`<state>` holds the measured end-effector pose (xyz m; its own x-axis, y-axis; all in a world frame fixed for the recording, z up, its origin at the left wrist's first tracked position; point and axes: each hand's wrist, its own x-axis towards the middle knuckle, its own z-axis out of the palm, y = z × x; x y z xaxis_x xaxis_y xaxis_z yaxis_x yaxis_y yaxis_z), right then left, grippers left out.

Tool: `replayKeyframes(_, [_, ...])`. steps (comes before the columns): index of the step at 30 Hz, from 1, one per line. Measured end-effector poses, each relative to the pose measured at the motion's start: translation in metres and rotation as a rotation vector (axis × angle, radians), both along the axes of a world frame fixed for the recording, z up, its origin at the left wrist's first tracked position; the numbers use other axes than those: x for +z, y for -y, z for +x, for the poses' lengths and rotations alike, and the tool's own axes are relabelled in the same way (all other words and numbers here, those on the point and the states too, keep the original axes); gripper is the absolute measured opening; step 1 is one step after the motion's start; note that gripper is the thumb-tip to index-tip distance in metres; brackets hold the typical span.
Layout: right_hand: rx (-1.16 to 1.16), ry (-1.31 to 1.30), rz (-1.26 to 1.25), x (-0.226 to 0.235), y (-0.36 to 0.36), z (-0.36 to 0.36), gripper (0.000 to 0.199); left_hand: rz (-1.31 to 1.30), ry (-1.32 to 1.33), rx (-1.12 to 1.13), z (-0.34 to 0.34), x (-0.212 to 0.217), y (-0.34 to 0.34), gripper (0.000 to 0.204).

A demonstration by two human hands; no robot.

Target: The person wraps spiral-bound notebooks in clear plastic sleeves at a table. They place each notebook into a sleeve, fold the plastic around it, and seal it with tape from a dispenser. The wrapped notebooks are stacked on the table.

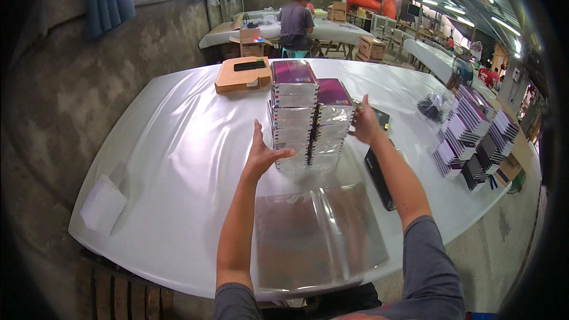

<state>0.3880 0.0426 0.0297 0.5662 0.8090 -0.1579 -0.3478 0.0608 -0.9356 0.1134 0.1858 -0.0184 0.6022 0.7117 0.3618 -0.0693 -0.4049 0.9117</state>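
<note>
Two columns of notebook-like blocks with purple covers, wrapped in clear film, stand side by side on the table: the taller left column [294,74] and the lower right column [333,92]. My left hand [262,153] is open beside the left column's lower part, its thumb pointing at the near face. On the other side, my right hand [367,124] is up against the right column, thumb raised and fingers partly hidden at its edge. Neither hand grips anything visible. Clear plastic sheets [296,243] lie flat between my forearms, nearer to me.
A black flat object [380,179] lies under my right forearm. Several slanted piles of notebook-like blocks [474,136] stand at the right edge. An open cardboard box [242,76] sits at the back, a white paper [104,204] at the left. A person [294,24] sits at a far table.
</note>
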Motion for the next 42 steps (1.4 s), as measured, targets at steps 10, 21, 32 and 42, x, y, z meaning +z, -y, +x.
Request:
replayKeyframes(10, [0.110, 0.089, 0.267, -0.033, -0.009, -0.042, 0.088, -0.070, 0.119, -0.201, 0.023, -0.008, -0.006, 0.131])
replayKeyframes(21, [0.167, 0.048, 0.199, 0.005, -0.014, -0.039, 0.070, -0.097, 0.068, -0.200, 0.014, 0.007, -0.012, 0.112])
replayKeyframes(32, [-0.170, 0.632, 0.081, 0.041, 0.084, -0.025, 0.077, 0.170, -0.088, 0.262, -0.021, -0.015, 0.020, 0.098])
replayKeyframes(42, [-1.122, 1.835, -0.879, 0.054, 0.327, 0.096, 0.088, 0.257, -0.605, -0.119, -0.101, -0.035, 0.141, 0.087])
